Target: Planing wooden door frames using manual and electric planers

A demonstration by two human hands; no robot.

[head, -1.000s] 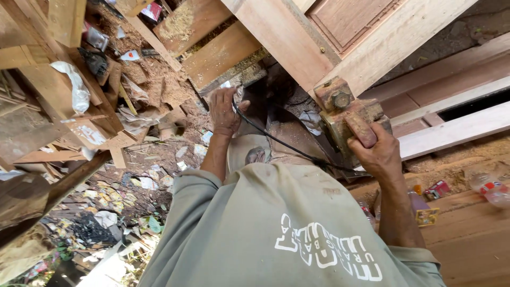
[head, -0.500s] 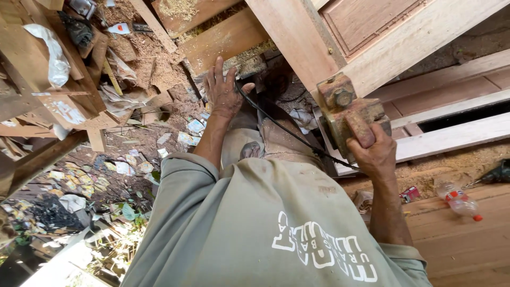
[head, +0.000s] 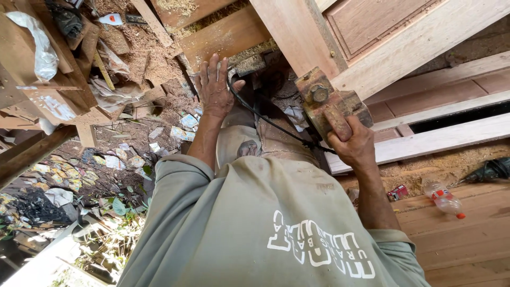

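Your right hand is clamped on the rusty planer.
Left hand, fingers spread, lies flat against the wooden beam.

I'm looking at a rough woodworking shop, partly open to the outside. Bare timber beams and a panelled door fill the top of my view, with planks laid as a floor on the right. Sawdust lies in drifts, offcuts and litter cover the dirt ground, and a dusty power planer is in use.
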